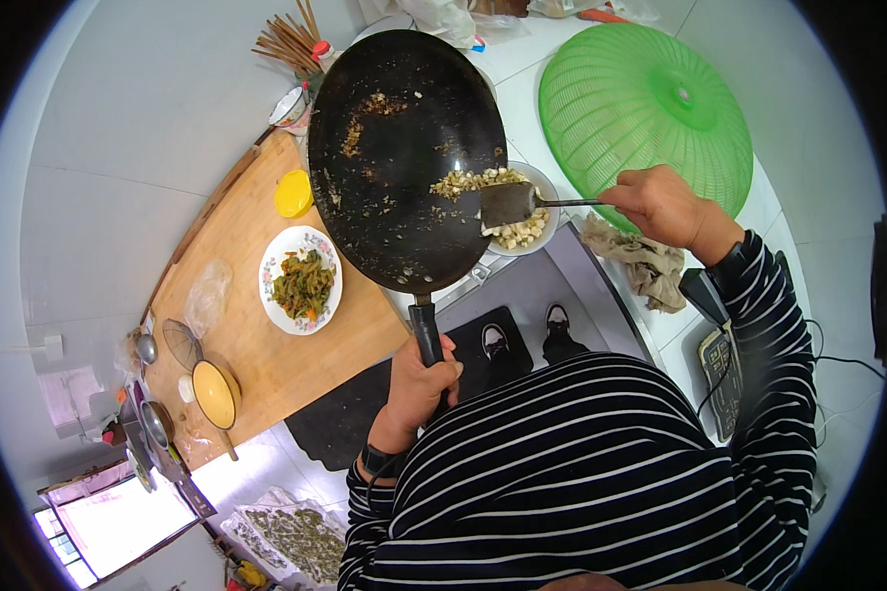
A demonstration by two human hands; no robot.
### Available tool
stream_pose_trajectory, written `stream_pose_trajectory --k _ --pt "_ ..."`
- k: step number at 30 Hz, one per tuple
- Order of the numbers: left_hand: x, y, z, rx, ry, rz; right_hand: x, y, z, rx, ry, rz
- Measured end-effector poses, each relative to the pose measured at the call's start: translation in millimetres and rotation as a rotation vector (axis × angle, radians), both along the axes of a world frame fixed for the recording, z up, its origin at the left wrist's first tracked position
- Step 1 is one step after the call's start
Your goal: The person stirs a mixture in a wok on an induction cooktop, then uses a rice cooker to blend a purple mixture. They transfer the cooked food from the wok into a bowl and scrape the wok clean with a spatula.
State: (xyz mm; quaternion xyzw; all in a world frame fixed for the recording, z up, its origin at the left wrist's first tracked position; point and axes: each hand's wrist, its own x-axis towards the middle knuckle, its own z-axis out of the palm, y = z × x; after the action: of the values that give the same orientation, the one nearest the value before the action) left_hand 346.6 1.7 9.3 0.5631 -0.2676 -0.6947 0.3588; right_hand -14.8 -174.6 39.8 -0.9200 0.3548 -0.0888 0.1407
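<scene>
My left hand (423,377) grips the black handle of a large dark frying pan (406,214), which is raised and tipped to the right. In my right hand (658,207) is the thin handle of a metal spatula (508,205). Its blade lies at the pan's right rim, over a white bowl (548,188). Pale diced food (519,233) fills part of that bowl, and more of the same food (473,181) trails across the pan's rim. Browned bits cling to the pan's inside. The spatula and pan hide part of the bowl.
A green mesh food cover (636,96) stands on the white counter beyond my right hand, with a crumpled cloth (636,262) nearer. On the wooden board (362,318) at left are a floral plate of cooked vegetables (303,288), a yellow lid (293,193), a plastic bag (208,295) and a yellow ladle (216,395).
</scene>
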Motion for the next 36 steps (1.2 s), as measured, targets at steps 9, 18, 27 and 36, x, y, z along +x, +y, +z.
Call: stream_pose_trajectory --k 9,18,27,36 --pt "2.2 -1.3 0.8 0.005 -0.036 -0.020 34.1 7.0 -7.5 -0.075 -0.021 -0.120" --pt "2.4 2.5 -0.1 0.004 -0.048 -0.007 28.9 11.0 -8.4 -0.041 0.164 -0.126" --pt "2.4 4.6 3.2 -0.005 -0.075 0.024 3.3 36.3 9.3 -0.028 0.134 -0.197" --pt "6.4 5.9 2.4 -0.013 -0.047 0.008 55.8 20.8 -6.8 0.039 -0.003 -0.084"
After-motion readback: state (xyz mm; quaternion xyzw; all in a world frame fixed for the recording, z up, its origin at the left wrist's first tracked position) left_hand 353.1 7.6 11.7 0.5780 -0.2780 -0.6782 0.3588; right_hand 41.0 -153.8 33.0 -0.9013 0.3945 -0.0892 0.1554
